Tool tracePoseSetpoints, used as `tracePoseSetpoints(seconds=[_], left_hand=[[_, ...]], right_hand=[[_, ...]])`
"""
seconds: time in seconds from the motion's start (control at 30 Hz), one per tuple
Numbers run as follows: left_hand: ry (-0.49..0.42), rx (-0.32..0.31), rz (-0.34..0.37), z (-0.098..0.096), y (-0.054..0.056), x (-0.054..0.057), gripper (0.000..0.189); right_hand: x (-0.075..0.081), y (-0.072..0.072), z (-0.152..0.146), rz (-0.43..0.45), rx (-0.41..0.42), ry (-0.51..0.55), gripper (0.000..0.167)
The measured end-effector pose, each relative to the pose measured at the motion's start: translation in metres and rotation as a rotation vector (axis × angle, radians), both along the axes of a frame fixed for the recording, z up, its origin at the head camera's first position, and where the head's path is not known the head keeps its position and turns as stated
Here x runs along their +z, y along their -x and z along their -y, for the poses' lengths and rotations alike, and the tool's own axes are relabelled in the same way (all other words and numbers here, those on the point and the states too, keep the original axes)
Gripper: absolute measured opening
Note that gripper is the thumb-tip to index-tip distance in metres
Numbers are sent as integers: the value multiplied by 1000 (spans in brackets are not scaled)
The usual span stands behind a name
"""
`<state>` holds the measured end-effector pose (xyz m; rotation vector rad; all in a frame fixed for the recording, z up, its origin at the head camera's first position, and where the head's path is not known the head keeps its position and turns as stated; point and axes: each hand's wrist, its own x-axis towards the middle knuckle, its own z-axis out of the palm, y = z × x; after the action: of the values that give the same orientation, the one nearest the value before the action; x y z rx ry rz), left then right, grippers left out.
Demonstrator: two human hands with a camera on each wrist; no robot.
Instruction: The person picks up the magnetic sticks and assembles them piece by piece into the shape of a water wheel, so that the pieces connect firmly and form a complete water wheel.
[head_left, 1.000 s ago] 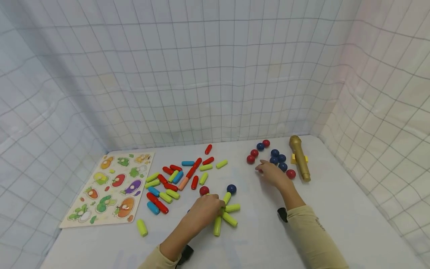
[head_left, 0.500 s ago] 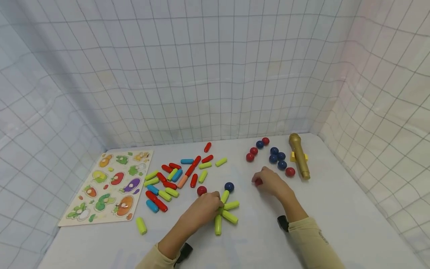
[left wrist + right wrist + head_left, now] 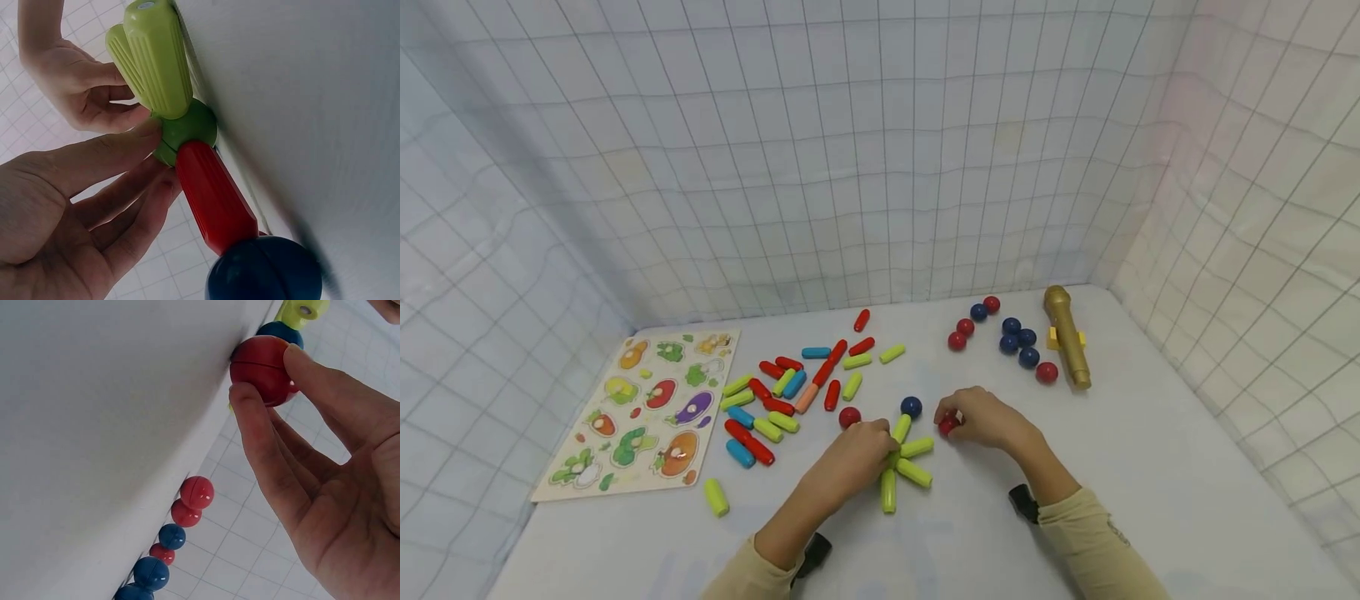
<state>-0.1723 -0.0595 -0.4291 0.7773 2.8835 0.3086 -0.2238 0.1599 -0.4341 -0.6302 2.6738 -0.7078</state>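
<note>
Left hand (image 3: 853, 464) pinches green ball (image 3: 192, 127); lime rods (image 3: 915, 474) radiate lengthwise outward; right hand (image 3: 983, 418) pinches red ball (image 3: 259, 370).

vegetable board (image 3: 658, 422), gold microphone (image 3: 1067, 340), gridded white backdrop (image 3: 880, 167)

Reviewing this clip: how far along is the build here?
Looks done: yellow-green ribbed plastic-looking rods radiate from a green ball, and a glossy dark-blue ball sits at one rod's tip.
In hand: the left hand grips the green ball; the right hand pinches a glossy red ball.
Probably left: balls for three rods whose tips show bare in the head view.
</note>
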Motion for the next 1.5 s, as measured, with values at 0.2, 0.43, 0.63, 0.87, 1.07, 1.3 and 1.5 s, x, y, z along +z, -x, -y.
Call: tracePoseSetpoints(seconds=[0.2, 0.43, 0.63, 0.87, 1.07, 1.3, 1.5], left_hand=[[14, 10, 3, -2, 2, 2, 19], [16, 1, -18, 0, -3, -1, 18], [-4, -1, 0, 3, -5, -4, 18], [-33, -1, -7, 0, -6, -5, 18], [-11, 19, -14, -2, -6, -4, 17], [-44, 48, -17, -7, -3, -3, 16], [-42, 89, -19, -18, -1, -2, 17]], right_hand=[[5, -4, 4, 62, 21, 18, 22], [3, -8, 9, 64, 59, 41, 23], [0, -5, 5, 56, 53, 65, 28], [6, 15, -46, -240, -285, -199, 28], [-4, 28, -92, -209, -405, -291, 36], [-6, 31, -98, -154, -378, -203, 25], [5, 25, -79, -3, -284, -180, 16]])
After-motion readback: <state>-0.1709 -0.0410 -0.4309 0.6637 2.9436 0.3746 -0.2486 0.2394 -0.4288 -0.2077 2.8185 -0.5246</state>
